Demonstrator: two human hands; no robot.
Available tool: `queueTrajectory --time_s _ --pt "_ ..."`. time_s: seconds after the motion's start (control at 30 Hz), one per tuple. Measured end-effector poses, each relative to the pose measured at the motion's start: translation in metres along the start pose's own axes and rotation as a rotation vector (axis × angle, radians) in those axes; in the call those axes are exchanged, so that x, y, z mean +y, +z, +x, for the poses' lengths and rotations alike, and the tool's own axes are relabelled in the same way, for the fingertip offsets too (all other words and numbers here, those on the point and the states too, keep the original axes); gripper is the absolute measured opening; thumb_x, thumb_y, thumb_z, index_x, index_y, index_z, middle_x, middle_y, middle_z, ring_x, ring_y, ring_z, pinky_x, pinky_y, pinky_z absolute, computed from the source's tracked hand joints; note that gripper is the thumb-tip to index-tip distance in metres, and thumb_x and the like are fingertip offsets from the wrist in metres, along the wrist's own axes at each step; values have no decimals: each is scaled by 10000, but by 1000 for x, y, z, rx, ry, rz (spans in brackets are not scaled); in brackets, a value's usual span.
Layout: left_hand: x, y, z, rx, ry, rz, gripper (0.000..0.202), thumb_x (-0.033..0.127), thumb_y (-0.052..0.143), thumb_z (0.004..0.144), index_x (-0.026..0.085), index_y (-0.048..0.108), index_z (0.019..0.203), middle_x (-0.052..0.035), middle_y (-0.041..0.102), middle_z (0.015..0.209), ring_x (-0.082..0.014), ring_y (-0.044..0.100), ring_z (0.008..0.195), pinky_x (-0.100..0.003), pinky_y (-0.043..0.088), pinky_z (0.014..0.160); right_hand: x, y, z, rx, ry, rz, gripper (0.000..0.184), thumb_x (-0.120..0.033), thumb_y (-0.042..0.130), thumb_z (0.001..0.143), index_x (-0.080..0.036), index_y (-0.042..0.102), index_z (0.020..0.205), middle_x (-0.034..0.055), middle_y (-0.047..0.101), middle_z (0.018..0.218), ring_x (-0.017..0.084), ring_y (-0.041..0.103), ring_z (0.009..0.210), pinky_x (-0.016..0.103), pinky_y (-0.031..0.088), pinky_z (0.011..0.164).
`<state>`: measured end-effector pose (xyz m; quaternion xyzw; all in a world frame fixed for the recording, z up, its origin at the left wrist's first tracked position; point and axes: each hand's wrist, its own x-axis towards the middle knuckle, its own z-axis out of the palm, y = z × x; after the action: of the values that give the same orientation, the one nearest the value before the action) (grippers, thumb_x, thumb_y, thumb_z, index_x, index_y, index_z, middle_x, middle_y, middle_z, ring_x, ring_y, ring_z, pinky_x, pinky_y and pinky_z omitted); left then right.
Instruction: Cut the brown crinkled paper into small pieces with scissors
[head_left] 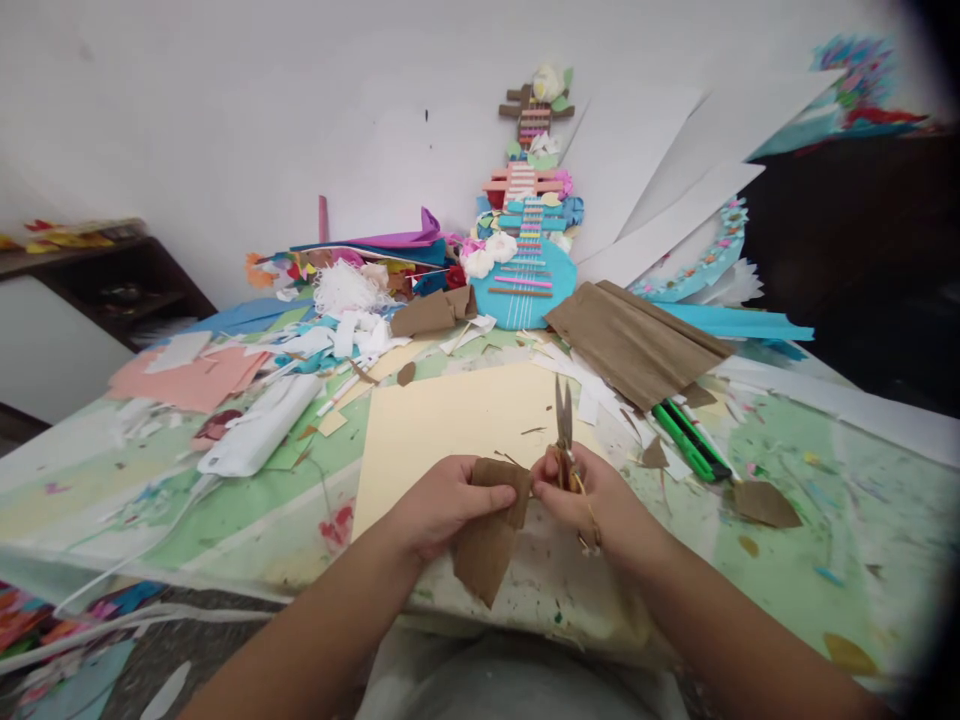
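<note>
Between the thumb and fingers of my left hand (444,500) is a piece of brown crepe paper (486,562), its cut lower end hanging in a point over the table's near edge. My right hand (600,492) is wrapped round a pair of scissors (563,412), blades upward and nearly closed. The fingertips of that hand meet the paper's right edge; whether they pinch it is hard to make out. Beneath both hands lies a cream sheet (442,412) with thin brown scraps on it.
A larger brown paper sheet (637,340) and a green box cutter (686,442) lie to the right. At left is a white power strip (262,425) with its cord. A blue paper guitar (525,290) leans against the wall, amid paper scraps and flowers.
</note>
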<state>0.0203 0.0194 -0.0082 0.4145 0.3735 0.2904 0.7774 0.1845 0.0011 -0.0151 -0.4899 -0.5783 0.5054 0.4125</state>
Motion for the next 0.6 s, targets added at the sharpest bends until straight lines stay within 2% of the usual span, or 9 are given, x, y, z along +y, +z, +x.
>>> queueTrajectory --time_s 0.17,0.33,0.4,0.47,0.53,0.6 --pt "0 3 -2 -28 17 24 214 248 679 565 108 633 720 -48 628 695 -137 544 628 -258 395 638 2 2 2 -65 12 175 235 -265 584 605 -196 391 721 -35 457 692 95 437 597 232 365 558" --pt "-1 1 -1 19 39 83 241 249 673 569 113 618 760 -44 623 692 -137 547 605 -262 404 608 6 2 4 -26 49 216 237 -226 601 585 -190 384 675 -64 416 615 74 393 537 211 316 509" --pt "2 -6 1 136 101 144 239 270 662 580 111 608 749 -45 614 677 -136 544 593 -263 407 590 6 0 5 20 30 236 245 -224 612 579 -187 383 659 -68 412 604 69 389 533 209 308 512" --pt "7 -15 2 348 239 197 223 296 654 586 115 588 698 -25 590 627 -120 528 567 -256 409 585 5 -2 6 67 3 250 253 -230 618 581 -185 378 648 -70 418 603 65 387 533 209 302 518" --pt "11 -22 3 509 381 203 241 315 647 590 125 570 717 -13 579 633 -119 532 597 -269 418 633 4 -4 7 94 -27 261 265 -239 625 582 -183 372 641 -70 423 601 62 381 529 209 295 519" --pt "13 -23 3 567 428 224 299 344 629 603 134 565 806 -33 594 729 -141 546 694 -284 415 679 4 -4 8 92 -54 287 275 -248 631 579 -183 370 637 -72 423 593 61 377 524 209 288 516"
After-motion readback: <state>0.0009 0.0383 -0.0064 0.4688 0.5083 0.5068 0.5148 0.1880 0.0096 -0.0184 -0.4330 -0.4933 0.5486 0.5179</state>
